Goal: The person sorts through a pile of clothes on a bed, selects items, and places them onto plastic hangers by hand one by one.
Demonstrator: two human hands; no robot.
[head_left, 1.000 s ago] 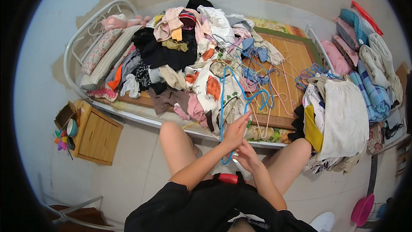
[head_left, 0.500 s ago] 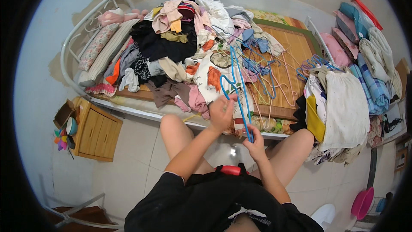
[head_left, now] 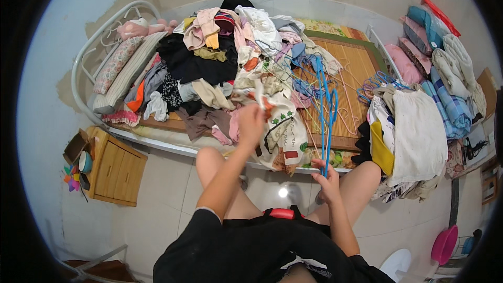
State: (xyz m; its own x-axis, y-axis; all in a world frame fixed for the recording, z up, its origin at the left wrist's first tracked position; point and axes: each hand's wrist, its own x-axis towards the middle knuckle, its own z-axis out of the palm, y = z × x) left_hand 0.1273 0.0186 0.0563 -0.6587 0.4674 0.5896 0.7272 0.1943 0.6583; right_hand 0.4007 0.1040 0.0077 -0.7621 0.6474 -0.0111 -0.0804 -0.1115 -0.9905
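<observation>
My right hand [head_left: 327,182], fingers closed, grips the near end of blue clothes hangers [head_left: 324,141] above the bed's front edge. The hangers point away from me over the bed. My left hand [head_left: 251,124] is closed on a white printed garment [head_left: 285,133] with orange and green figures. Part of the cloth beside its fingers is lifted and blurred. Behind it lies a big heap of clothes [head_left: 196,65] in black, pink and white. Between heap and mat lie more loose hangers [head_left: 343,110] in pink, blue and other colours.
A bamboo mat [head_left: 361,73] covers the bed's right part. White trousers [head_left: 419,131] and other clothes hang over the right end, near pillows [head_left: 401,63] and a blue plaid bundle [head_left: 453,107]. A wooden cabinet [head_left: 118,165] stands at left. A pink basin [head_left: 444,243] is at lower right.
The blue hangers have swung right with my right hand. My left hand has come away from them, moved left and taken hold of the printed garment, whose upper part has shifted.
</observation>
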